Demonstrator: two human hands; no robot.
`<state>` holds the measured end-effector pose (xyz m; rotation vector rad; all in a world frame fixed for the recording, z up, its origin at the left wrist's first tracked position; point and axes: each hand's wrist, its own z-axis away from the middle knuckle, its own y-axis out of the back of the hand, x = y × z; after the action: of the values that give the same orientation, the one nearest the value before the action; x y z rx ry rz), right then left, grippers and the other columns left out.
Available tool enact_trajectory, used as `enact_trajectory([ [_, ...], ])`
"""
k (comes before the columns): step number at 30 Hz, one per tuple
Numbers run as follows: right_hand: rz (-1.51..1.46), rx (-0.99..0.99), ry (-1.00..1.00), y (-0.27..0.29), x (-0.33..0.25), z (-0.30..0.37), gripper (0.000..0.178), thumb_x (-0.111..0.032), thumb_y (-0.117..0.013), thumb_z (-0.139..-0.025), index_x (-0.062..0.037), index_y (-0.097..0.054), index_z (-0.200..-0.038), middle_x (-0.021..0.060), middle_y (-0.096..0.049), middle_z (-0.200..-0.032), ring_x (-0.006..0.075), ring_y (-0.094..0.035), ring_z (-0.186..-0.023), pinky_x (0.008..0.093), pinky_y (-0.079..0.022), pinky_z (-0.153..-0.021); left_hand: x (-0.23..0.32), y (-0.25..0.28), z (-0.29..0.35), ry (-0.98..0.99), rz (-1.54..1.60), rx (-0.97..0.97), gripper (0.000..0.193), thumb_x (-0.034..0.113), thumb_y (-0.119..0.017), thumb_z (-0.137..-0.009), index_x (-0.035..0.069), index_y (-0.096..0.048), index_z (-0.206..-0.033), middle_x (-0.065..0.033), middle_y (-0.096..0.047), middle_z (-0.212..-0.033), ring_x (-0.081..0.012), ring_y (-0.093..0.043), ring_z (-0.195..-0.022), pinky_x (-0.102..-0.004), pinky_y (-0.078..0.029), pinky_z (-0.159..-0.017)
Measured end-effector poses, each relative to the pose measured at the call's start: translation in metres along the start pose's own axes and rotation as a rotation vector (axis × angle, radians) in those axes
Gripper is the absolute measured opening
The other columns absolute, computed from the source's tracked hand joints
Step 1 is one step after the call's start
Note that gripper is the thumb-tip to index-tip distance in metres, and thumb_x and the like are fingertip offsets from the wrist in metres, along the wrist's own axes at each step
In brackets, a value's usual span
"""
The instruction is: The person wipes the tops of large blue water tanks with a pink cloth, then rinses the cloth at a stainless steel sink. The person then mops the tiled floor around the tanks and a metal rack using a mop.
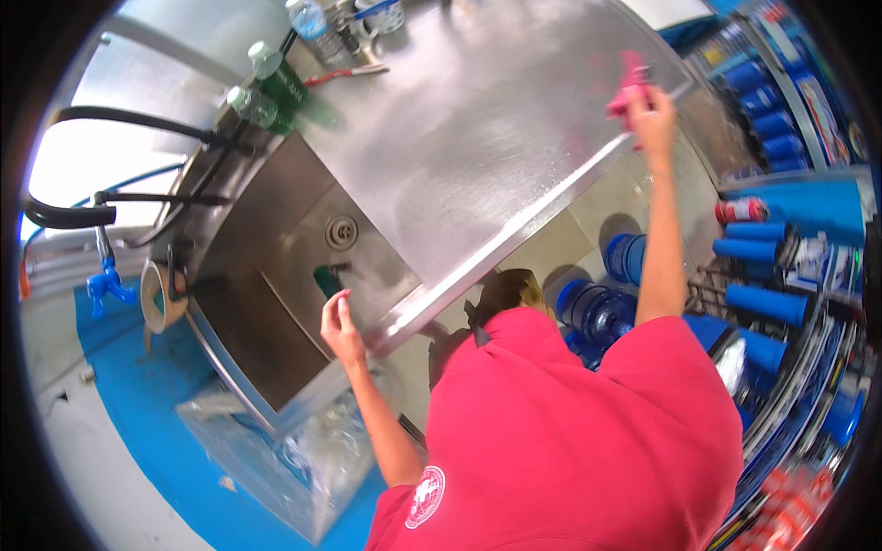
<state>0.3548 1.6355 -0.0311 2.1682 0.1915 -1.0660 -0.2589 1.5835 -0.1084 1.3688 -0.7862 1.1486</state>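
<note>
My right hand (652, 118) is closed on a pink cloth (632, 90) at the right end of the steel counter (478, 119). The cloth is bunched and a little blurred, and touches or hangs just above the steel. My left hand (344, 332) is over the front rim of the sink (248, 303), fingers loosely bent and apart, with nothing in them that I can see. Just beyond its fingertips, inside the basin, is a small dark green object (327, 281) whose kind I cannot make out. Farther back in the basin is a round drain (341, 232).
Two green bottles (266, 87), a clear bottle (314, 32) and a red-handled tool (344, 73) stand or lie along the counter's back. A black faucet (69, 216) rises left of the sink. Large blue water jugs (597, 308) and racks of blue rolls (767, 303) are at the right.
</note>
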Motion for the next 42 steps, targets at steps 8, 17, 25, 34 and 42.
enact_trajectory([
  [8, 0.555, -0.140, -0.184, 0.025, 0.197, -0.121, 0.058, -0.049, -0.071, -0.085, -0.0069, -0.067, -0.125, 0.0173, -0.072, -0.106, 0.0304, -0.069, -0.099, 0.0423, -0.052, -0.086, -0.052, 0.011, 0.069, -0.228, -0.851, 0.295, 0.018, 0.014, -0.053, -0.099, 0.008, -0.070, -0.102, -0.0063, -0.070, -0.109, -0.0265, -0.062, -0.109, -0.0451, -0.034, -0.113],
  [17, 0.223, 0.108, 0.256, 0.005, 0.145, -0.067, 0.045, -0.012, -0.061, -0.087, -0.0020, -0.061, -0.131, 0.0198, -0.060, -0.134, 0.0376, -0.054, -0.127, 0.0437, -0.041, -0.110, -0.030, 0.004, 0.082, -0.265, -0.593, 0.474, 0.020, 0.006, -0.055, -0.095, 0.005, -0.067, -0.110, -0.0099, -0.066, -0.125, -0.0300, -0.054, -0.128, -0.0454, -0.034, -0.114],
  [25, -0.671, -0.680, 0.684, -0.125, -0.221, 0.233, 0.042, 0.016, -0.046, -0.074, -0.0012, -0.064, -0.108, 0.0151, -0.063, -0.112, 0.0326, -0.060, -0.111, 0.0413, -0.047, -0.097, -0.020, 0.042, 0.195, -0.241, -0.452, 0.739, 0.025, -0.002, -0.053, -0.087, 0.005, -0.065, -0.107, -0.0122, -0.066, -0.116, -0.0331, -0.057, -0.121, -0.0465, -0.040, -0.110],
  [34, -0.721, -2.232, 1.358, -0.048, -0.336, 0.562, 0.025, 0.007, -0.053, -0.089, -0.0021, -0.064, -0.110, 0.0175, -0.062, -0.109, 0.0364, -0.061, -0.104, 0.0409, -0.049, -0.092, -0.081, 0.095, 0.479, 0.281, -0.010, 1.207, 0.019, 0.005, -0.053, -0.097, 0.007, -0.066, -0.110, -0.0114, -0.069, -0.113, -0.0278, -0.063, -0.112, -0.0389, -0.048, -0.098],
  [42, -0.758, -2.408, 1.828, 0.061, -0.360, 0.803, 0.028, -0.006, -0.057, -0.096, -0.0026, -0.061, -0.124, 0.0141, -0.064, -0.117, 0.0308, -0.059, -0.115, 0.0374, -0.042, -0.103, -0.161, 0.124, 0.703, 0.377, 0.218, 1.561, 0.018, 0.004, -0.052, -0.099, 0.004, -0.067, -0.109, -0.0058, -0.071, -0.104, -0.0181, -0.065, -0.104, -0.0355, -0.048, -0.097],
])
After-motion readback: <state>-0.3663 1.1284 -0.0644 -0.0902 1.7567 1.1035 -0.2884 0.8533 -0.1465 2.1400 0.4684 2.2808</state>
